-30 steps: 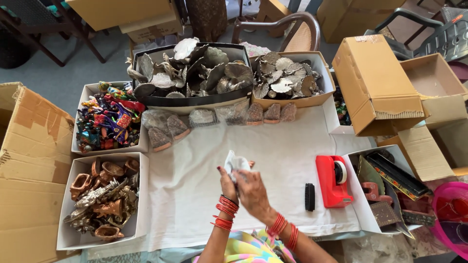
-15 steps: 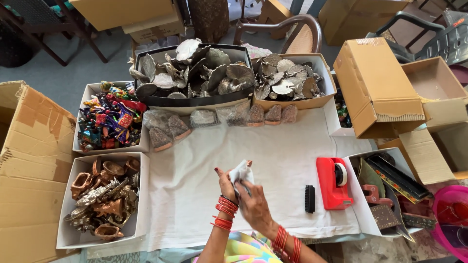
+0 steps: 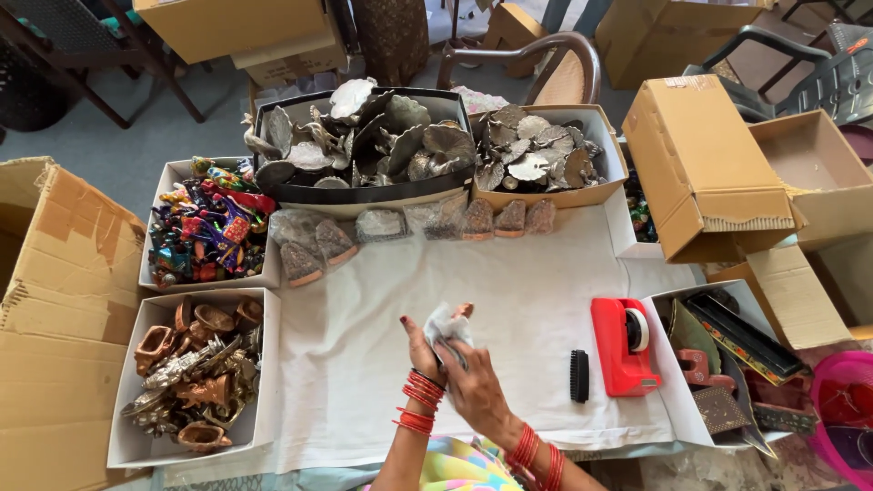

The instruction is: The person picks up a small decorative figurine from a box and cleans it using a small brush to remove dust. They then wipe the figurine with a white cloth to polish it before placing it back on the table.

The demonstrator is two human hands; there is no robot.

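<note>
Both hands, the left hand (image 3: pixel 420 350) and right hand (image 3: pixel 473 386), were closed around a small whitish crumpled wrapping (image 3: pixel 446 325) held above the white table cloth (image 3: pixel 509 282); it appeared light, soft and pliable, best gripped by its bunched edges.

White table cloth (image 3: pixel 509 300). Red tape dispenser (image 3: pixel 623 345) with white roll; black brush (image 3: pixel 579 375) beside it. Red bangles (image 3: pixel 420 391) on both wrists. White crumpled wrap (image 3: pixel 446 325) in hands. Grey-silver metal leaves (image 3: pixel 373 136) in black tray. Multicoloured figurines (image 3: pixel 205 223), copper-brown brassware (image 3: pixel 195 373), both in white boxes. Tan cardboard box (image 3: pixel 705 164). Pink tub (image 3: pixel 846 409).
</note>
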